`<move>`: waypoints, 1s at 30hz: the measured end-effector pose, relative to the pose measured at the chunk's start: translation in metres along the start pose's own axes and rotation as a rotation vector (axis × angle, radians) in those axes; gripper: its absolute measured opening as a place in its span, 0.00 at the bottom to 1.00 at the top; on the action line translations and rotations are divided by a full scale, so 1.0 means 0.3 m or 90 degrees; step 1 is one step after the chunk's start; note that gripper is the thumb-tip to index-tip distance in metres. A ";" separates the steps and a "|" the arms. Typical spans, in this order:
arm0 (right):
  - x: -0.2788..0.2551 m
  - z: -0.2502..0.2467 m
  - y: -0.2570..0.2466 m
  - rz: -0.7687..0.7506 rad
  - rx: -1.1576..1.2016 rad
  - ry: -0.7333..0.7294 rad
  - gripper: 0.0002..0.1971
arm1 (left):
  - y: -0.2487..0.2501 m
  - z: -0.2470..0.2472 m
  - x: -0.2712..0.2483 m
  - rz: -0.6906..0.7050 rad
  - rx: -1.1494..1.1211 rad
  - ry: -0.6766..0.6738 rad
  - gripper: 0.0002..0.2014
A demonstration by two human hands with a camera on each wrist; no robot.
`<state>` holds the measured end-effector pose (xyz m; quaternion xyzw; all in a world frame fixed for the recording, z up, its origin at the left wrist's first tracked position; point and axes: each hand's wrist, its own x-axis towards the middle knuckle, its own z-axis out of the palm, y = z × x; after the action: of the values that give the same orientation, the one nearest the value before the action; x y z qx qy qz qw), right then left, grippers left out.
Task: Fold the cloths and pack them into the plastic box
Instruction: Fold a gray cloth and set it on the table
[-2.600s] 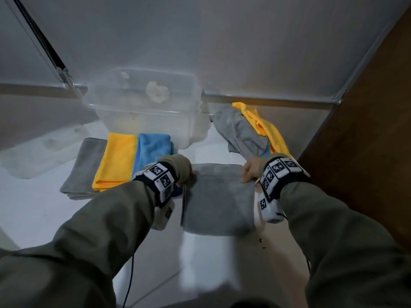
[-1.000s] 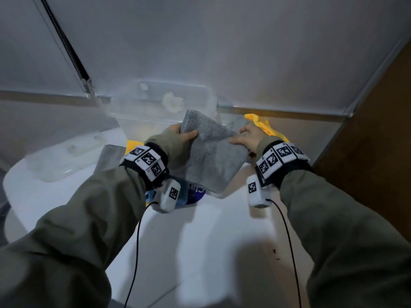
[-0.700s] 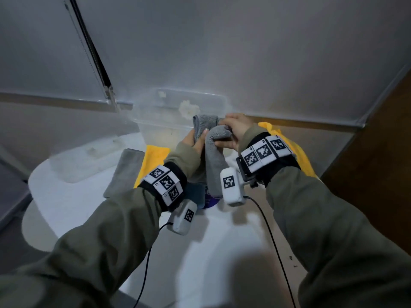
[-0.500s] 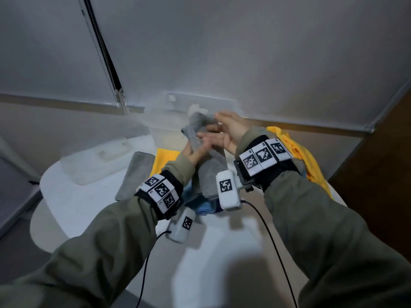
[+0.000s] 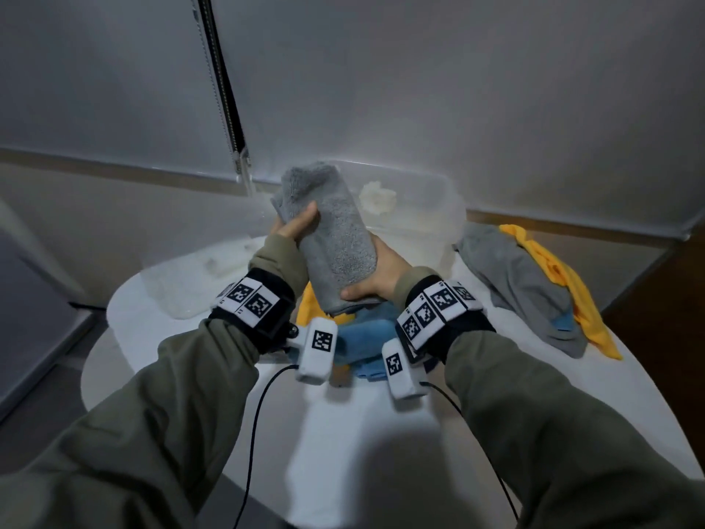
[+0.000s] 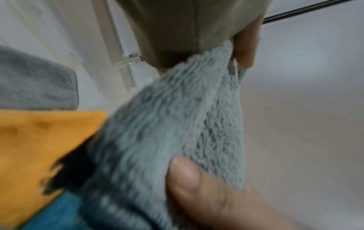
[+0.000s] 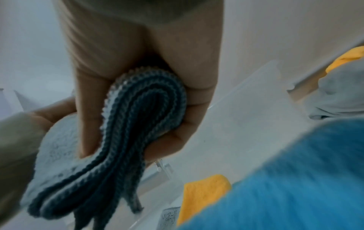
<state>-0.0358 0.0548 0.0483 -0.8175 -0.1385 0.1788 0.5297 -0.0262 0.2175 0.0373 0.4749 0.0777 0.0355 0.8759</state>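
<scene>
White round bench (image 5: 381, 433) under grey wall | folded grey terry cloth (image 5: 335, 238) held above it, before clear plastic box (image 5: 419, 208) | left hand (image 5: 295, 223) and right hand (image 5: 377, 276) both clasped round cloth | layers best kept pinched together while lowered into box

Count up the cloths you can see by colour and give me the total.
Grey: 3 (held grey, folded grey, pile grey)
Yellow: 2 (folded yellow, pile yellow)
Blue: 2 (folded blue, pile blue)
Total: 7 showing; the pile may hide more.
</scene>
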 end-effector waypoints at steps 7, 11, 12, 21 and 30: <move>0.107 0.112 -0.040 0.028 0.097 -0.005 0.40 | 0.105 -0.190 0.088 -0.017 0.034 0.180 0.11; 0.174 0.219 -0.056 0.033 0.166 0.021 0.35 | 0.087 -0.239 0.071 -0.097 0.009 0.021 0.10; 0.189 0.240 -0.048 0.042 0.189 0.015 0.35 | 0.077 -0.255 0.073 -0.121 0.019 0.011 0.11; 0.187 0.315 0.036 0.195 0.130 -0.030 0.43 | 0.028 -0.366 0.110 -0.180 0.144 0.103 0.21; 0.248 0.372 0.046 0.228 -0.114 0.019 0.47 | -0.044 -0.437 0.137 -0.214 0.304 0.075 0.27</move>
<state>-0.0175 0.1713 -0.0169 -0.8753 0.0015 0.2451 0.4168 -0.0082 0.3243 -0.0485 0.6448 0.2124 -0.1017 0.7271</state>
